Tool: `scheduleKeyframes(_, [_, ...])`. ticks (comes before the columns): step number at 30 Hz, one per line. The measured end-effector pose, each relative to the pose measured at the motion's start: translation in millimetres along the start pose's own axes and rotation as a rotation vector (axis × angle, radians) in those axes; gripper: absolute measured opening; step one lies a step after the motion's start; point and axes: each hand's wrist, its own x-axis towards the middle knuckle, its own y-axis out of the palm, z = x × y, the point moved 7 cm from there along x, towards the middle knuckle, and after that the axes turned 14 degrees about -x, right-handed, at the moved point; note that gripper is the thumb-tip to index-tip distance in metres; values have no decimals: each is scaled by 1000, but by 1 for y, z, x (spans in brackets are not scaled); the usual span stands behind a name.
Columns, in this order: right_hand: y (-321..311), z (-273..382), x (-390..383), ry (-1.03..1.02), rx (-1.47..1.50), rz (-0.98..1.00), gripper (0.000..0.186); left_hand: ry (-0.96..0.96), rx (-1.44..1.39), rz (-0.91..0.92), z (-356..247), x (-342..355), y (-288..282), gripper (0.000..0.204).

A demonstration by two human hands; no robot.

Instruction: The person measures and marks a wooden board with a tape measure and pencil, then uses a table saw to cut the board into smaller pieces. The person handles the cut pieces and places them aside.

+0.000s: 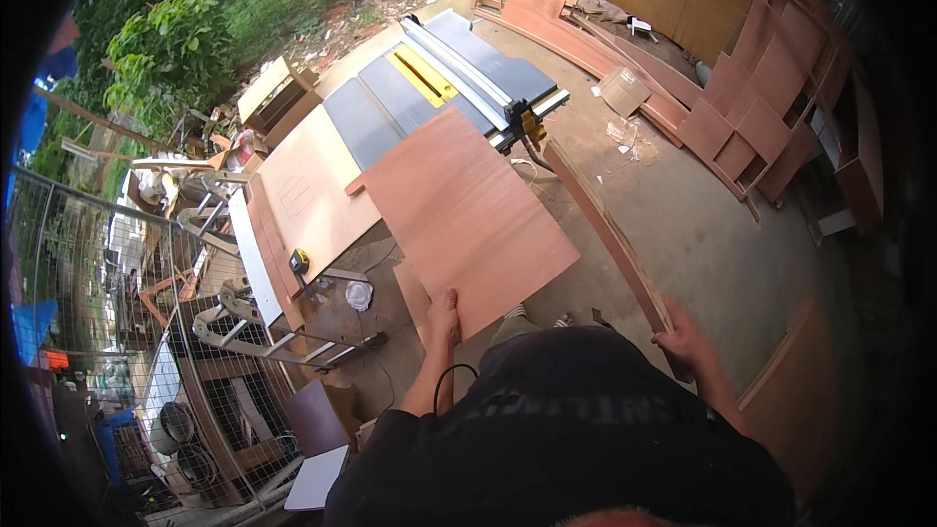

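The big red-brown wood sheet [478, 215] is flat and wide. Its far end is over the near edge of the grey saw table [366, 127], and I can't tell if the two touch. Its near end sticks out past that edge toward the person.

The left hand [444, 317] holds the sheet at its near edge. The thumb is on top, and the other fingers are hidden, so I can't tell how they sit. The right hand [686, 340] is closed around the near end of a long, thin board [613, 229]. That board slants away on the right of the sheet, toward the near right corner of the saw table.

On the saw table, a yellow strip [422, 76] lies in the middle part. A long silver bar [457, 60] runs beside it, nearer the right edge.

Just past the left edge of the saw table is a pale board [305, 176] with a box shape drawn on it. A yellow and black tape measure [300, 260] sits by its near left corner. A metal ladder [278, 340] is near there too.

Off to the right, a heap of red-brown boards [756, 98] leans up. A brown cardboard box [623, 92] is beside it. Far left are a wire fence [185, 312] and a green bush [176, 49].
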Motion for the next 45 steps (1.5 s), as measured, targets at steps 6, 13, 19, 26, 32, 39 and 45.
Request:
scheduleKeyframes(6, [18, 13, 3, 46, -56, 8, 76, 94, 139, -34, -44, 11, 60, 54])
scheduleKeyframes(13, [18, 11, -3, -88, -237, -110, 75, 37, 143, -103, -60, 17, 88, 63])
scheduleKeyframes(19, [9, -4, -32, 102, -216, -33, 75, 412, 353, -104, -88, 25, 97, 79])
scheduleKeyframes(26, [0, -6, -66, 131, -203, -15, 73, 277, 695, -267, -135, 18, 119, 87])
scheduleKeyframes(32, [-1, -5, -67, 163, -273, 45, 72, 288, 772, -313, -146, 30, 124, 105])
scheduleKeyframes(39, [7, -15, -60, 158, -289, 60, 70, 203, 902, -292, -141, 40, 123, 116])
scheduleKeyframes(45, [-5, -12, -55, 77, -303, -18, 72, 155, 907, -259, -144, 40, 123, 117])
